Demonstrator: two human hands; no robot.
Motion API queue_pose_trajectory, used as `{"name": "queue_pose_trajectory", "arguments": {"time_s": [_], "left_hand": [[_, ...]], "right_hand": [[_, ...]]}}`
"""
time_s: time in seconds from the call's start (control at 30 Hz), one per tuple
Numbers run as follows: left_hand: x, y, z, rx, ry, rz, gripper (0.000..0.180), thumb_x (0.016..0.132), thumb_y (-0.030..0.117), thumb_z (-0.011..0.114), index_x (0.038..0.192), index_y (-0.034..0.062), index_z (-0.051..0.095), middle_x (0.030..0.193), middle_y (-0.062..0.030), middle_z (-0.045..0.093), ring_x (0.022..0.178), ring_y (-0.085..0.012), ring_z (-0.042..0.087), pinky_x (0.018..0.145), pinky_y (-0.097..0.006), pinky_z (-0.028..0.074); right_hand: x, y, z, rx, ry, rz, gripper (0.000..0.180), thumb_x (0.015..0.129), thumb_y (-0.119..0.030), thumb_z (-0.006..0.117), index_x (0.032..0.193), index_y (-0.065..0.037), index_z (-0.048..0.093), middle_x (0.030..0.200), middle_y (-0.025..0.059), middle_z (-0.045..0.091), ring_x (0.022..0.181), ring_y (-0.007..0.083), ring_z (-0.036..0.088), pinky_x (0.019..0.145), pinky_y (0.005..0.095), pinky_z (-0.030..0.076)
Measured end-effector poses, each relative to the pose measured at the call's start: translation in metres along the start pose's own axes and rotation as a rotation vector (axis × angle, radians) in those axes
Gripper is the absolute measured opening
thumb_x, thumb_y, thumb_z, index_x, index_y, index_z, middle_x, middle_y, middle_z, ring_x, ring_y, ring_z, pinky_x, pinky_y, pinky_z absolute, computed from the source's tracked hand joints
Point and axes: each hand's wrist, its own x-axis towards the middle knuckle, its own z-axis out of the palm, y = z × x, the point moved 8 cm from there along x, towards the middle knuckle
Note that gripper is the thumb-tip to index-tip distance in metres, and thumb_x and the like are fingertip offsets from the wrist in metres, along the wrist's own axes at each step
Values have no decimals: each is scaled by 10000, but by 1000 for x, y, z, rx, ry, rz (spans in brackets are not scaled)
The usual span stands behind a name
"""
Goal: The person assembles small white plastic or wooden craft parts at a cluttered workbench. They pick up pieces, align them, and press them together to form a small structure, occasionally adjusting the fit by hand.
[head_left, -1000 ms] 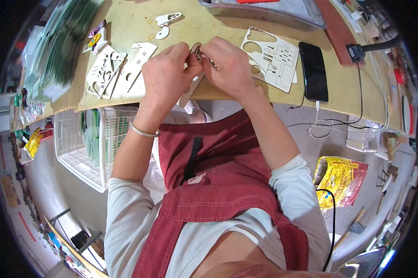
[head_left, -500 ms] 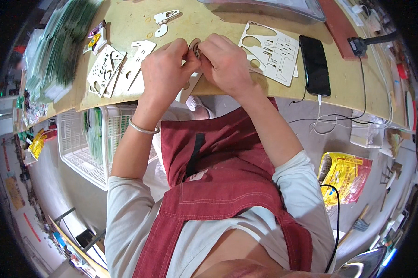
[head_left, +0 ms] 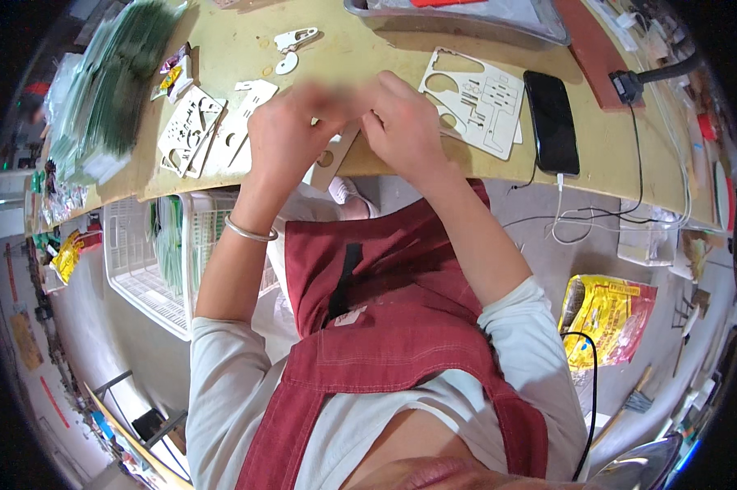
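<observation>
Above the table's near edge, my left hand [head_left: 289,126] and my right hand [head_left: 405,126] are held close together, fingers curled and pinched. A blurred patch covers the fingertips, so whatever lies between them cannot be made out. Under the hands, a pale flat board [head_left: 332,159] with a round hole juts over the table edge. Beyond my left hand lie a small white cut-out part [head_left: 295,37] and a rounded white piece [head_left: 287,63]. To the right of my right hand rests a white sheet with cut-outs [head_left: 484,102].
More cut-out sheets [head_left: 190,131] lie on the left, beside a tall stack of clear plastic sleeves [head_left: 107,90]. A black phone [head_left: 553,122] with a plugged cable is on the right. A metal tray [head_left: 466,33] stands at the back. Below the table is a white basket [head_left: 148,302].
The view has shifted slightly, showing more of the back tray. My hands stay together, and the small curved piece seen earlier between my fingertips is now lost in blur.
</observation>
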Motion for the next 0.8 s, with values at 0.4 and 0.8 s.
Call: {"name": "queue_pose_trajectory", "arguments": {"time_s": [0.4, 0.8], "left_hand": [[-11, 9, -8, -49, -10, 84, 200, 948, 243, 813, 988, 79, 706, 775, -105, 682, 640, -291, 669, 583, -396, 516], [-11, -37, 27, -766, -281, -143, 575, 912, 228, 904, 1432, 91, 701, 707, 71, 374, 659, -62, 348, 572, -279, 300]], "right_hand": [[4, -4, 8, -59, -152, 60, 182, 855, -30, 709, 1019, -63, 636, 932, 150, 687, 902, 384, 706, 745, 501, 569], [5, 9, 13, 137, -213, 130, 137, 981, -14, 646, 1113, -22, 683, 1002, 183, 724, 903, 405, 718, 769, 451, 563]]}}
